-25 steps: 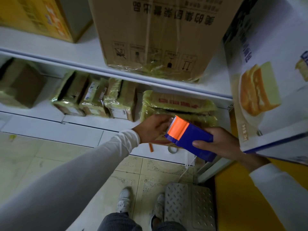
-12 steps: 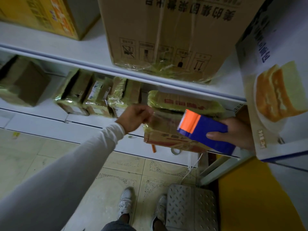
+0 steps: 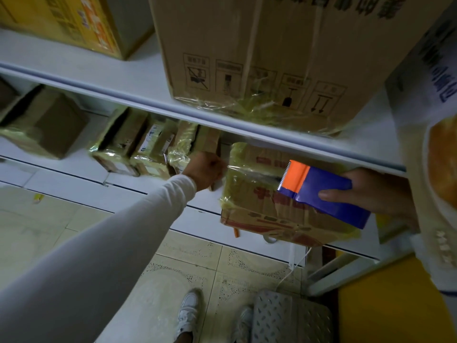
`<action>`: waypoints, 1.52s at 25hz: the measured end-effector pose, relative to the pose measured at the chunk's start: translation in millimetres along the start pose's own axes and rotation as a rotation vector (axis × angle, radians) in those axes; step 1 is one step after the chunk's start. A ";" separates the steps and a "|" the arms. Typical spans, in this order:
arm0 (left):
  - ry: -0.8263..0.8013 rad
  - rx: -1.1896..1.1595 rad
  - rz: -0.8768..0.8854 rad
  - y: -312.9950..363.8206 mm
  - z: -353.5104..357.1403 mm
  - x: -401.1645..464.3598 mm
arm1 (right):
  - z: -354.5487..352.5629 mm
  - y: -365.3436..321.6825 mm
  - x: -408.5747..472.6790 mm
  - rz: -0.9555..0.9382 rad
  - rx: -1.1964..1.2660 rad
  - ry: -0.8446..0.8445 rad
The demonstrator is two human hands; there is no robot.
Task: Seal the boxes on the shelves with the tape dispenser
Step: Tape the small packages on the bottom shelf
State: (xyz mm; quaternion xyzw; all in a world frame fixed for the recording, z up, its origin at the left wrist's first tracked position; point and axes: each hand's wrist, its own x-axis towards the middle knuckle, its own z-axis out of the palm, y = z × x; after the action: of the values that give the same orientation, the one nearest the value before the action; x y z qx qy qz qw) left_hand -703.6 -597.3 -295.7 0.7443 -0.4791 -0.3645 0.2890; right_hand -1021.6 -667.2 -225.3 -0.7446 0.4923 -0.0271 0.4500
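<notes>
fingers (image 3: 329, 194) on tape dispenser (image 3: 319, 194), right hand (image 3: 371, 191) partly hidden

Printed marks on the boxes, few of them readable from my feed

I see a row of black handling pictograms on the big brown carton (image 3: 259, 58) on the upper shelf, with large dark characters along its top edge cut off; the white box (image 3: 430, 78) at far right bears blue characters, the taped box (image 3: 267, 201) on the lower shelf red print, and I cannot read any.
</notes>
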 end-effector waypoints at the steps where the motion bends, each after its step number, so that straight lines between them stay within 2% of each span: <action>1: 0.007 -0.006 -0.020 0.1 5.3 0.8 | 3.2 3.6 3.2 0.031 -0.011 -0.007; 5: 0.061 0.020 -0.050 -2.5 17.5 6.0 | 8.4 15.6 9.6 0.138 -0.073 -0.002; 8: 0.109 0.034 -0.052 -5.8 22.3 8.4 | 7.2 11.7 10.0 0.139 -0.079 -0.017; 11: 0.228 0.086 -0.132 -10.4 21.9 7.1 | 9.4 9.3 11.0 0.134 -0.023 -0.043; 12: 0.272 0.113 -0.109 -11.3 21.9 5.8 | 10.3 9.5 11.8 0.130 -0.008 -0.048; 15: 0.345 0.198 0.139 -6.1 34.2 -0.3 | 10.9 12.4 14.6 0.118 -0.023 -0.023; 19: 0.312 0.093 0.184 3.9 62.8 -10.7 | 9.2 16.0 16.3 0.125 -0.050 -0.024; 23: 0.184 0.083 0.022 0.9 67.3 -3.6 | 13.3 15.7 20.3 0.106 -0.073 -0.010; 25: 0.121 0.057 0.044 -3.9 60.3 -2.6 | 16.4 12.6 19.7 0.110 -0.071 0.004; 28: 0.085 0.113 0.131 -17.8 38.8 -0.5 | 23.8 0.1 8.2 0.132 0.058 -0.082; 30: -0.004 0.084 0.122 -24.6 21.8 7.8 | 35.6 -6.3 0.9 0.158 0.219 -0.162; 32: -0.062 0.132 0.107 -23.8 12.9 15.2 | 51.2 -8.1 0.6 0.164 0.243 -0.138; 33: -0.027 0.232 0.126 -19.6 13.9 15.0 | 57.9 -8.8 2.2 0.175 0.213 -0.093; 34: 0.052 0.347 0.195 -13.9 18.7 11.1 | 62.5 -9.7 4.2 0.197 0.176 -0.058; 36: 0.176 0.514 0.530 -2.7 38.2 1.7 | 65.8 -11.8 5.7 0.242 0.144 -0.039; 37: 0.168 0.583 0.681 -0.9 50.0 -0.7 | 66.4 -12.3 5.5 0.257 0.143 -0.043; 38: 0.089 0.664 0.729 0.2 56.9 -2.3 | 67.1 -13.2 4.2 0.260 0.142 -0.042</action>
State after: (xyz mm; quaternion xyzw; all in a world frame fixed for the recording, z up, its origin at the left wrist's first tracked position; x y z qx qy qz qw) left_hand -751.0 -599.9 -327.2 0.5950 -0.7858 -0.0352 0.1650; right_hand -977.6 -625.7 -257.6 -0.6413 0.5719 0.0123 0.5114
